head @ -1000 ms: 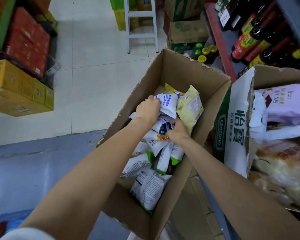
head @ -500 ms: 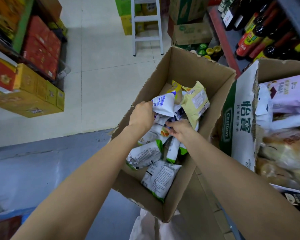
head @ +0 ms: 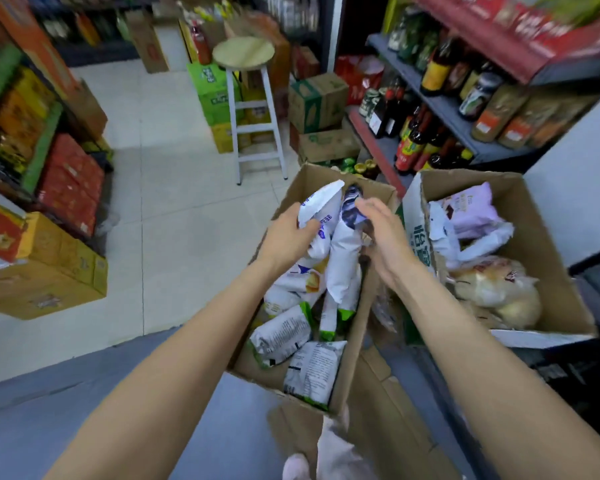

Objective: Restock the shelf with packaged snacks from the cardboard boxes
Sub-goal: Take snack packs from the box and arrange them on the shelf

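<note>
Left hand: you grip a white snack packet by its top, lifting it out of the cardboard box.
Right hand: fingers relaxed, steadying a second packet upright.

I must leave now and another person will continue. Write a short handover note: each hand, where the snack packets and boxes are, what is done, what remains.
Left hand: grips a white packet with blue print, lifted above the snack box.
Right hand: fingers nearly straight against the upper end of a second white packet; a firm grip is not visible.
Things: more green-edged packets lie in the snack box. The second box to the right holds a purple pack and bread-like bags.
Done: two packets raised from the box.
Left: carry them to the shelf, then empty both boxes. The bottle shelf is at the right; the snack shelf is not identifiable.
</note>
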A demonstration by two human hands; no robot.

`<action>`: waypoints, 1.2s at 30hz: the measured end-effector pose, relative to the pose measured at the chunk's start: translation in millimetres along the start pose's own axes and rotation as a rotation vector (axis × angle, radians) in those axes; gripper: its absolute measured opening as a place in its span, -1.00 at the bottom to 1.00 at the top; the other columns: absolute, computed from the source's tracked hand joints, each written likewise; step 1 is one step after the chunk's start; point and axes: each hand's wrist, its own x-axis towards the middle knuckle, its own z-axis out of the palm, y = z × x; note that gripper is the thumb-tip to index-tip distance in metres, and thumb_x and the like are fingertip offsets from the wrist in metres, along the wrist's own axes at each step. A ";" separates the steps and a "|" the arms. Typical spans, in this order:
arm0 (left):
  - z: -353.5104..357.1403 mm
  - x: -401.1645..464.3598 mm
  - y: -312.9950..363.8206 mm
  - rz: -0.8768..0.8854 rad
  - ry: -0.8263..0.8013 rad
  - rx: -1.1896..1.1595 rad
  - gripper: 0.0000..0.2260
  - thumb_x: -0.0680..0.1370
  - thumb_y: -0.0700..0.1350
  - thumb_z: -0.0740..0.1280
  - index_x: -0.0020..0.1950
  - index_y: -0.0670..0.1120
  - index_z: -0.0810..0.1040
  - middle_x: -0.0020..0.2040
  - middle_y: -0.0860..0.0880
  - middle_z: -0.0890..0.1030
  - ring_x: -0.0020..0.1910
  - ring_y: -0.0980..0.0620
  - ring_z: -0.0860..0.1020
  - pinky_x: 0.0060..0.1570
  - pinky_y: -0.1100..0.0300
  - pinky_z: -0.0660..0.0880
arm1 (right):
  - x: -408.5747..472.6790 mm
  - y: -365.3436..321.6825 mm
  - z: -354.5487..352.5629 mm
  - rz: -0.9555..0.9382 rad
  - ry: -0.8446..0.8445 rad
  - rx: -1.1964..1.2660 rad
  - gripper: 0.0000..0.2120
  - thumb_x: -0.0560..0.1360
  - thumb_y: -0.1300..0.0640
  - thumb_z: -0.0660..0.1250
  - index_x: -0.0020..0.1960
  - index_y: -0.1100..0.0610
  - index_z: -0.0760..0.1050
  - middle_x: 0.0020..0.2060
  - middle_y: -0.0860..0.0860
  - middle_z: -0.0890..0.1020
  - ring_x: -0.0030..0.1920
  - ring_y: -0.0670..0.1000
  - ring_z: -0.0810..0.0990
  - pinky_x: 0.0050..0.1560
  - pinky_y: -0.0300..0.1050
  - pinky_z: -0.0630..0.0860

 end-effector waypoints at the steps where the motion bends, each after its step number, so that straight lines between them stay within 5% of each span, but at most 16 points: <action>1: 1.0 -4.2 14.7 0.013 -0.009 -0.091 -0.85 0.47 -0.04 0.25 -0.08 -0.09 0.51 -0.16 -0.05 0.61 -0.15 -0.08 0.54 -0.15 0.09 0.44 | -10.4 -14.4 -7.5 -0.011 0.011 0.038 -0.69 0.60 0.02 0.16 -0.28 0.01 0.48 -0.26 -0.08 0.58 -0.13 -0.07 0.53 -0.08 -0.13 0.44; 5: 12.9 -14.1 75.6 -0.103 -0.096 -0.597 -0.94 0.49 -0.13 0.30 -0.17 -0.05 0.55 -0.28 -0.03 0.63 -0.24 -0.09 0.56 -0.29 0.15 0.49 | -40.7 -57.5 -56.8 -0.163 0.159 -0.094 -0.73 0.58 0.13 0.25 0.24 0.19 0.42 -0.07 -0.08 0.56 -0.09 -0.14 0.54 -0.21 -0.37 0.48; 8: 40.3 -29.7 128.3 -0.150 -0.296 -0.693 -0.83 0.43 -0.04 0.29 -0.11 -0.13 0.54 -0.21 -0.10 0.63 -0.21 -0.11 0.56 -0.25 0.11 0.55 | -65.5 -85.8 -97.4 -0.233 0.371 -0.460 -0.50 0.42 0.05 0.46 0.27 0.18 0.41 0.04 0.01 0.53 0.04 -0.04 0.52 -0.06 -0.32 0.41; 11: 74.9 -58.8 182.5 -0.159 -0.465 -0.758 -0.82 0.42 -0.10 0.30 -0.35 -0.13 0.52 -0.52 -0.01 0.57 -0.38 0.03 0.52 -0.37 0.19 0.48 | -101.9 -118.5 -147.3 -0.157 0.468 -0.580 -0.53 0.37 -0.12 0.46 0.15 0.04 0.37 0.05 -0.04 0.50 0.08 -0.05 0.46 0.13 -0.17 0.37; 13: 101.2 -75.4 217.7 -0.089 -0.539 -0.743 -0.78 0.46 0.01 0.31 -0.26 -0.11 0.58 -0.34 -0.05 0.62 -0.35 0.05 0.54 -0.36 0.19 0.49 | -133.2 -140.3 -182.7 -0.151 0.493 -0.490 -0.58 0.40 -0.14 0.41 0.13 0.05 0.42 0.05 -0.03 0.56 0.07 0.00 0.54 0.17 -0.08 0.44; 15: 132.9 -91.1 254.1 -0.044 -0.647 -0.748 -0.54 0.59 0.21 0.06 0.11 -0.11 0.54 0.01 -0.15 0.62 -0.15 -0.07 0.56 -0.14 0.07 0.53 | -167.3 -155.4 -222.2 -0.202 0.590 -0.362 -0.65 0.43 -0.13 0.39 0.11 0.06 0.49 0.04 0.00 0.61 0.05 0.01 0.59 0.11 -0.13 0.49; 18: 190.1 -134.6 310.7 0.061 -0.836 -0.688 -0.31 0.51 0.40 -0.09 0.27 -0.08 0.46 0.15 -0.12 0.56 0.10 -0.12 0.54 0.07 0.01 0.51 | -217.6 -164.3 -282.4 -0.318 0.849 -0.187 -0.58 0.40 -0.18 0.40 0.14 0.05 0.51 0.03 -0.06 0.62 0.02 -0.09 0.59 0.03 -0.31 0.50; 22: 276.2 -225.7 366.3 0.316 -1.042 -0.613 -0.64 0.57 0.13 0.21 0.32 0.05 0.44 0.21 -0.02 0.60 0.09 0.02 0.62 -0.06 0.15 0.60 | -292.5 -176.6 -354.6 -0.363 1.144 -0.103 -0.17 0.20 -0.42 0.41 0.28 0.06 0.38 0.16 -0.08 0.55 0.18 -0.02 0.52 0.28 0.01 0.43; 24: 318.7 -266.2 388.7 0.391 -1.037 -0.637 -0.71 0.52 0.00 0.36 0.23 0.10 0.46 0.18 -0.01 0.62 0.08 0.00 0.63 0.06 0.03 0.58 | -335.5 -186.0 -395.4 -0.382 1.207 -0.093 -0.04 0.08 -0.49 0.42 0.28 0.08 0.39 0.16 -0.05 0.57 0.18 0.02 0.54 0.27 0.05 0.45; 26: 358.3 -304.9 413.1 0.407 -0.993 -0.650 -0.54 0.42 0.02 0.47 0.27 0.02 0.45 0.20 -0.06 0.61 0.12 -0.07 0.62 0.16 -0.09 0.54 | -378.5 -193.0 -441.5 -0.372 1.239 -0.077 -0.05 0.07 -0.44 0.46 0.26 0.11 0.39 0.12 -0.03 0.58 0.13 0.04 0.57 0.23 0.05 0.49; 30: 432.2 -370.3 457.9 0.387 -0.935 -0.703 -0.55 0.45 -0.09 0.46 0.30 -0.11 0.47 0.21 -0.10 0.61 0.09 -0.03 0.61 0.07 0.12 0.58 | -454.8 -199.3 -535.0 -0.333 1.192 -0.041 -0.40 0.27 -0.13 0.43 0.19 0.17 0.41 0.13 0.09 0.55 0.10 0.11 0.58 0.17 0.10 0.53; 33: 471.5 -403.2 482.1 0.408 -0.898 -0.673 -0.67 0.51 -0.12 0.39 0.21 -0.02 0.35 0.10 0.15 0.47 0.03 0.16 0.46 -0.31 0.53 0.46 | -493.7 -205.0 -586.8 -0.366 1.151 -0.056 -0.69 0.36 0.08 0.44 0.03 0.17 0.48 0.04 0.15 0.62 0.00 0.11 0.63 0.02 0.04 0.58; 36: 510.2 -398.7 495.0 0.419 -0.752 -0.592 -0.67 0.50 -0.11 0.42 0.21 -0.09 0.44 0.09 0.04 0.54 0.12 0.02 0.55 -0.06 0.29 0.52 | -513.5 -211.9 -634.3 -0.354 1.252 -0.172 -0.67 0.35 0.15 0.52 0.07 0.19 0.53 -0.01 0.12 0.66 -0.04 0.10 0.65 0.01 0.01 0.61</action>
